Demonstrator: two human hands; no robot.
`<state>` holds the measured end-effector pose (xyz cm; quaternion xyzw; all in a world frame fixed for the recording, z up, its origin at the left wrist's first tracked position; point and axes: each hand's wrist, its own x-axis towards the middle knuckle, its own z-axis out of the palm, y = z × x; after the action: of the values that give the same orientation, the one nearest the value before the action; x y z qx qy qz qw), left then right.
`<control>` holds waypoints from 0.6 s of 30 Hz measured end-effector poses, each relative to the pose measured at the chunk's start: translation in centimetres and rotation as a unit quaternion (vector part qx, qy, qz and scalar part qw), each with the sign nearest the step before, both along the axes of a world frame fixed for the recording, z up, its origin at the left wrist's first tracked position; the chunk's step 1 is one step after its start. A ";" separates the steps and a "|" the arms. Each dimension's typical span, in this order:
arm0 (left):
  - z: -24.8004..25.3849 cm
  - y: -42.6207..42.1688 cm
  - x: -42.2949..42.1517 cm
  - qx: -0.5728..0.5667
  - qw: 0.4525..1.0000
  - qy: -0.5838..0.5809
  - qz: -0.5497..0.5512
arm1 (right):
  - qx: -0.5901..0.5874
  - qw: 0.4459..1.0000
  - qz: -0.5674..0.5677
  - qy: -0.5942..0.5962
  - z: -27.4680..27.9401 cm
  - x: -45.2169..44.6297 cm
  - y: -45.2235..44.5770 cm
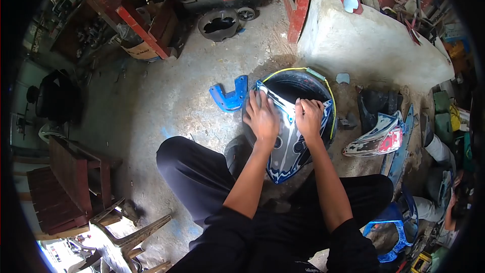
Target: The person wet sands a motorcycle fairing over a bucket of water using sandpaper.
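Note:
A pointed blue, white and grey panel (287, 144) lies across a round black tub (323, 83) with a yellow handle, between the person's knees. Its narrow end points toward the body. My left hand (262, 116) rests on the panel's upper left part, fingers spread and stretched out. On the upper right part is my right hand (309, 116), its fingers bent and pressed together; whatever they hold, if anything, is hidden. A blue plastic part (230, 95) lies on the floor just left of the tub.
Right of the tub lies another blue and white panel (376, 139). A blue frame (391, 227) is at the lower right, near another person's arm (450, 212). At left stands a wooden bench (68, 182). A black basin (218, 25) sits at the back.

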<state>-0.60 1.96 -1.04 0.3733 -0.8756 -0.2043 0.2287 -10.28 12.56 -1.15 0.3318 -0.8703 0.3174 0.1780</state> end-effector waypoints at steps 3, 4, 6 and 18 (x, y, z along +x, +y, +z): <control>0.7 2.0 -0.4 -0.001 1.000 0.001 -0.021 | -0.003 1.000 -0.007 0.015 -0.2 -0.2 -0.1; 0.6 3.4 0.7 -0.004 0.999 -0.005 -0.038 | -0.005 1.000 -0.009 0.016 -0.1 -0.3 -0.3; 1.2 3.3 2.2 -0.037 0.996 -0.056 -0.058 | 0.006 1.000 -0.010 0.002 -0.2 -0.1 -0.2; 0.1 -0.4 -0.7 -0.057 0.998 -0.027 -0.006 | -0.017 1.000 -0.010 0.012 0.5 -0.1 -0.1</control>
<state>-1.28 1.60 -0.96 0.3594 -0.8940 -0.1449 0.2248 -10.33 12.51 -0.62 0.3237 -0.8660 0.3262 0.1971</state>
